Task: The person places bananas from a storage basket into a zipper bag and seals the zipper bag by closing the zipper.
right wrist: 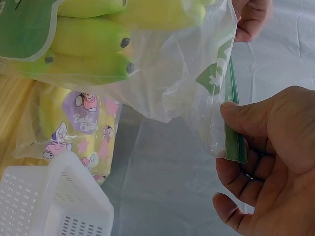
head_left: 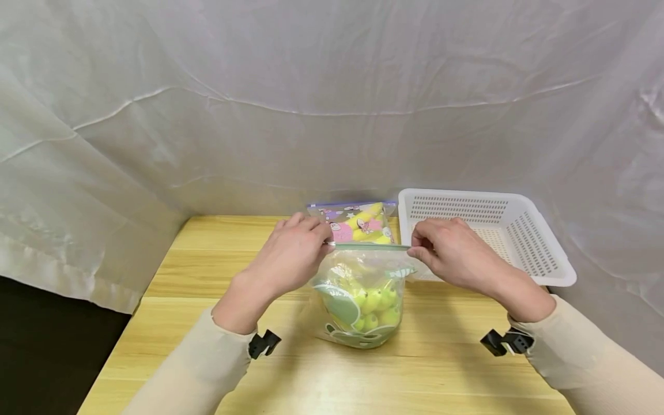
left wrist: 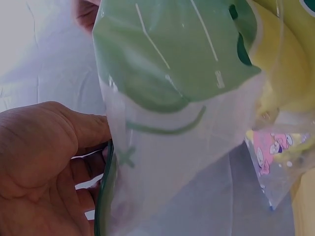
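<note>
A clear zip bag (head_left: 363,300) with green print and a green zip edge stands on the table, with yellow-green bananas (right wrist: 93,42) inside. My left hand (head_left: 290,251) pinches the left end of its zip edge between thumb and fingers. At the opposite end, my right hand (head_left: 459,253) pinches the zip edge, the thumb (right wrist: 246,115) on the near face in the right wrist view. The edge is drawn straight between both hands. Whether the zip is fully sealed cannot be made out.
Behind the bag lies a second zip bag (head_left: 339,216) with a purple edge, pink cartoon print and yellow fruit inside. A white perforated basket (head_left: 534,230) stands at the back right. The wooden table (head_left: 202,271) ends against a grey cloth backdrop (head_left: 290,144).
</note>
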The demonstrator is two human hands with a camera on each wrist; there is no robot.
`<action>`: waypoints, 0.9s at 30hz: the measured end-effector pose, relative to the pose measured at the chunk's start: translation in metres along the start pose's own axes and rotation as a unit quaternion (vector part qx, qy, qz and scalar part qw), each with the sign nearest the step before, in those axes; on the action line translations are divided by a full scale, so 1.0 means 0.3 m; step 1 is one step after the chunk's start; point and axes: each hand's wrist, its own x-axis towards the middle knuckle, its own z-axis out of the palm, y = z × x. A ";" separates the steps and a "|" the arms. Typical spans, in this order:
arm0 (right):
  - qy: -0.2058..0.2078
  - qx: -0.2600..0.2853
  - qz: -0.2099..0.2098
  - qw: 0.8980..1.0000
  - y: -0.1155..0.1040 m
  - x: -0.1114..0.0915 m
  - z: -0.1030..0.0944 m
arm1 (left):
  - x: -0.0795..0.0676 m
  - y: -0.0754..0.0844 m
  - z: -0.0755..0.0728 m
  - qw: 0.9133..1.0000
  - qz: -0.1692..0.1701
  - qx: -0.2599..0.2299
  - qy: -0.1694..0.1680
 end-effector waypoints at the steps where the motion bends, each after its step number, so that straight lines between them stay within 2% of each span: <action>1: -0.001 0.001 0.002 1.000 0.000 0.000 0.000 | -0.005 -0.005 -0.001 1.000 -0.001 0.000 0.001; 10: -0.007 0.003 0.011 1.000 0.000 0.000 0.000 | -0.041 -0.045 -0.013 1.000 -0.014 -0.008 0.004; 15: -0.003 0.003 0.002 1.000 0.002 0.002 -0.001 | -0.059 -0.068 -0.025 1.000 -0.023 -0.013 0.002; 22: 0.004 0.007 -0.003 1.000 0.016 0.000 -0.002 | -0.104 -0.135 -0.046 0.998 -0.055 -0.007 0.002; 27: -0.001 0.031 -0.001 1.000 0.009 0.010 0.009 | -0.148 -0.181 -0.059 0.998 -0.064 0.002 0.007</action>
